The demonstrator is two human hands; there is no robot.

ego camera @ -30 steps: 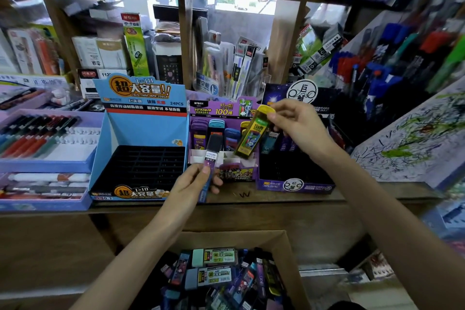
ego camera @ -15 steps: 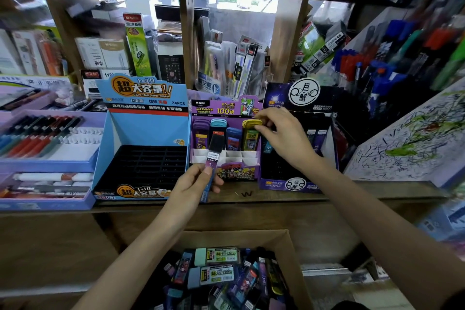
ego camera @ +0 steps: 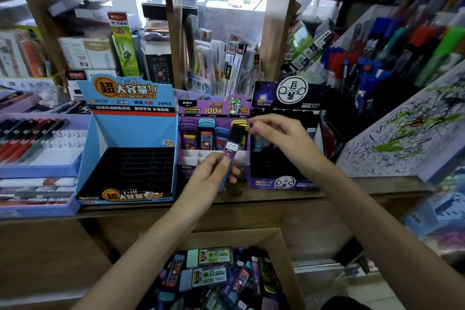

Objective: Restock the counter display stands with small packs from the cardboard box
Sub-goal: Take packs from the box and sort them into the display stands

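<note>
A slim, black-capped purple plastic pack [ego camera: 232,152] is pinched low by the left hand [ego camera: 208,180] before the purple cardboard display stand [ego camera: 214,108]; whether the right hand [ego camera: 284,139] grips its cap [ego camera: 237,131] cannot be told. Judged light, stiff, slick: best held by its flat sides.

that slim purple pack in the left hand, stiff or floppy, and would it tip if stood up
Probably stiff: the slim pack juts up straight though the left hand pinches only its lower part. Likely light: that pinch alone carries it. Tall and narrow, it would probably tip standing free.
</note>
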